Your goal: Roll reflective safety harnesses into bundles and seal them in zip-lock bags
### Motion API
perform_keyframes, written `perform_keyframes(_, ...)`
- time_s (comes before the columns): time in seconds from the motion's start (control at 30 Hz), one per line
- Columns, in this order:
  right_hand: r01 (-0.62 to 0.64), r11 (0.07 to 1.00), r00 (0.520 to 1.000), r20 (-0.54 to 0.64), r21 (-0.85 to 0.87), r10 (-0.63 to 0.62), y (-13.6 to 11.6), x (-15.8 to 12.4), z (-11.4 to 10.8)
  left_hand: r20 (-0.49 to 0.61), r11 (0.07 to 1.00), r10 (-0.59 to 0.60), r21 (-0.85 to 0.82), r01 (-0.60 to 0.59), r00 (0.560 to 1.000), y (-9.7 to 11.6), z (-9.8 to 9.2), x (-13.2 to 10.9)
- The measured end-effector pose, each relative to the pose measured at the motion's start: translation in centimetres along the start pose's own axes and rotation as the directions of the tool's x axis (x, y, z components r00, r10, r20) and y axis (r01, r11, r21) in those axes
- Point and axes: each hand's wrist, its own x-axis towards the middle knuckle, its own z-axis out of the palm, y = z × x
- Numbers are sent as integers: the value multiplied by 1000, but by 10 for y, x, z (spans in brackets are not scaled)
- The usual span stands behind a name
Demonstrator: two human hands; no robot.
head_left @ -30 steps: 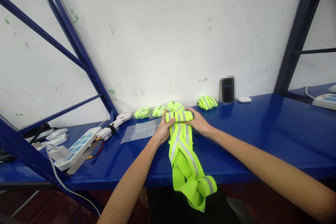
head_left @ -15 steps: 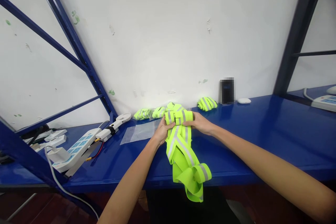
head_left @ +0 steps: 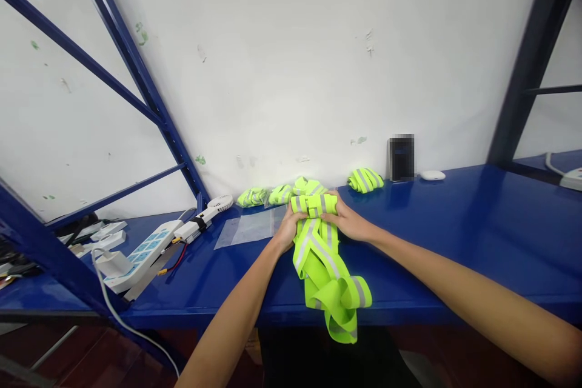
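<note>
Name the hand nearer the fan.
Left. The left hand holds one end of the strap's roll, right of the fan; the right hand holds the other end, farther right.

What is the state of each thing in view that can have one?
Green strap: bundled at one end, loose at the other.
Left hand, right hand: both closed on the bundled end.
Separate green bundle: folded together, unheld.
Clear bag: lying flat.
Power strip: white plug in its near end.
White fan: running or stopped, cannot tell.
</note>
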Motion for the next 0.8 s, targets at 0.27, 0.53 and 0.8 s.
perform_keyframes(0.27,-63,991,994,-91,-118,53,-6,-1,3,46,994,51,95,-55,998,-9,-2,1)
perform_keyframes(0.53,-130,983,989,-89,-129,119,-13,-1,6,74,978,107,170,-118,991,-12,-6,2)
perform_keyframes(0.8,31,997,999,13,-69,-30,-11,0,-6,150,947,122,278,-160,981,-11,-10,2)
